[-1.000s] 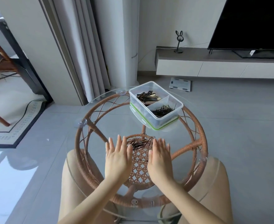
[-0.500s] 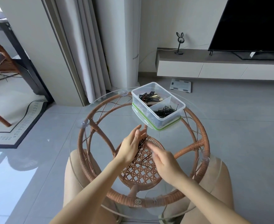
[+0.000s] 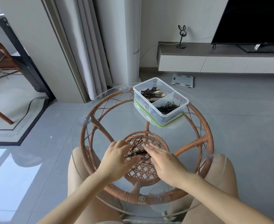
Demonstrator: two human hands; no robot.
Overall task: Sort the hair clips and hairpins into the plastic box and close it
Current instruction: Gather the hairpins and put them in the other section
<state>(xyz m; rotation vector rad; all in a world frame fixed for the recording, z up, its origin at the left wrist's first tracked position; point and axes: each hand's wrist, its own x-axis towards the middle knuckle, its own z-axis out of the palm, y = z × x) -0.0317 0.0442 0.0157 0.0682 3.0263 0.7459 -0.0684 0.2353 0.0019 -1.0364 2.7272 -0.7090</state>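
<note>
Head cam: round glass table [image 3: 100, 159] on rattan frame, frame centre. Plastic box [image 3: 161, 101] open, upper right of centre, sitting on its green-rimmed lid [image 3: 168, 122]; clips rear compartment, pins front. Left hand [image 3: 116, 159] & right hand [image 3: 164, 160], fingers loosely spread, raking hairpins [image 3: 137, 153] together, nothing gripped. Pins look thin, light, slippery on glass; prob. pinch as bundle. Nothing blocks path to box.

**Around the glass table**

A round glass tabletop [image 3: 100, 110] rests on a rattan frame [image 3: 204, 126]. Behind it hang grey curtains [image 3: 84, 46]. A dark television [image 3: 252, 20] sits on a low white cabinet [image 3: 213, 63], beside a rabbit-eared stand [image 3: 181, 37]. What looks like a bathroom scale [image 3: 182, 80] lies on the floor.
</note>
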